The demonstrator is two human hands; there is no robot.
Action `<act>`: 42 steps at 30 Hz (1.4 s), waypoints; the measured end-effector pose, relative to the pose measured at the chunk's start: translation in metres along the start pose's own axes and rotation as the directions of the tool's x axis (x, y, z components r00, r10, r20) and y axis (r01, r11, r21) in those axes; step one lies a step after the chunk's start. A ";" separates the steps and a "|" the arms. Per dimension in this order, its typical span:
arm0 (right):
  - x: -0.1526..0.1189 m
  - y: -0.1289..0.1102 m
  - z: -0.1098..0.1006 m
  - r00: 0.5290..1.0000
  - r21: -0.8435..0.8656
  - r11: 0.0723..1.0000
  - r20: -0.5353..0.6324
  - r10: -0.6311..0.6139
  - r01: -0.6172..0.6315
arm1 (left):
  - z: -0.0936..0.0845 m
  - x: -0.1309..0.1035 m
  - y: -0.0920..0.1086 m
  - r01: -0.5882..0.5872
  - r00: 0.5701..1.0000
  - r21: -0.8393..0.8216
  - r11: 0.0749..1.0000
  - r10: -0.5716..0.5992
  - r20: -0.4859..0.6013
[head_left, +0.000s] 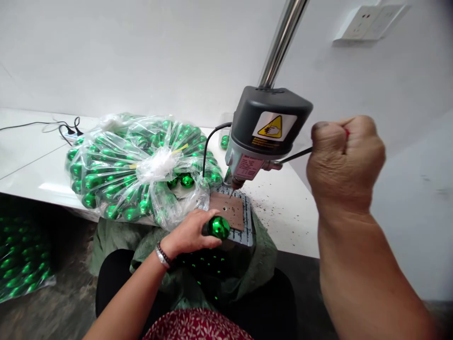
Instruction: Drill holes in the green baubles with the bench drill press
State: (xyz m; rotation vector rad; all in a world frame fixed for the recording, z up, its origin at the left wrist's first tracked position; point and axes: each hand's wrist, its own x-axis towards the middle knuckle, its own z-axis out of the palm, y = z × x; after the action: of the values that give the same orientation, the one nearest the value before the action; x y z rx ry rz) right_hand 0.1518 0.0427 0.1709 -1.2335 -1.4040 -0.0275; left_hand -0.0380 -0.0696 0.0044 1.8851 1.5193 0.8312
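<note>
My left hand [194,231] holds a shiny green ball [219,227] between thumb and fingers, at the near edge of the drill press's base [247,222]. My right hand [346,163] is a fist around the end of the drill press lever [297,155]; the grip itself is hidden inside it. The grey and black drill press head [271,120] carries a yellow warning sticker. Its thin drill bit [231,192] points down above a brown board [230,210] with a small hole in it. The ball is nearer to me than the bit, apart from it.
A gathered clear plastic bag [155,165] full of green balls lies on the white table [283,208], left of the drill. Dark shavings litter the table. A green sack [262,255] with balls inside hangs below the base. Another ball-filled bag [24,259] is at lower left.
</note>
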 end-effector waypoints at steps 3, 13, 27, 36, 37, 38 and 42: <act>-0.003 0.004 0.003 0.999 -0.026 1.000 -0.034 0.000 -0.001 | -0.022 -0.009 -0.005 0.059 0.998 0.011 0.998 -0.059 -0.023; -0.003 0.007 0.003 0.999 -0.041 0.999 -0.043 0.022 -0.024 | -0.059 0.091 -0.062 0.398 0.912 0.450 0.799 -0.292 -0.288; -0.007 0.005 0.002 0.996 0.056 0.994 -0.032 -0.088 0.090 | -0.054 0.039 -0.022 0.225 0.951 -0.008 0.974 -0.222 -0.217; -0.007 0.005 0.000 0.998 0.092 0.994 0.032 -0.055 0.052 | 0.015 0.051 -0.013 0.178 0.938 -0.221 0.959 -0.233 -0.256; -0.007 0.005 0.000 0.998 0.111 0.993 0.040 -0.046 0.041 | 0.019 0.054 -0.013 0.184 0.932 -0.191 0.964 -0.233 -0.276; -0.007 0.004 0.000 0.998 0.130 0.991 0.044 -0.039 0.033 | 0.022 0.056 -0.014 0.194 0.929 -0.155 0.969 -0.232 -0.287; -0.006 0.005 0.001 0.998 0.181 0.983 0.044 -0.042 0.034 | 0.030 0.062 -0.012 0.271 0.920 -0.025 0.962 -0.267 -0.288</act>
State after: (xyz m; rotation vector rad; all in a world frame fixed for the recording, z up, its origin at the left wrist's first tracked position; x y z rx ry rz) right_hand 0.1526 0.0417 0.1633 -1.0632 -1.4384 0.1017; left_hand -0.0126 -0.0079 -0.0166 1.5638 1.9154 0.9987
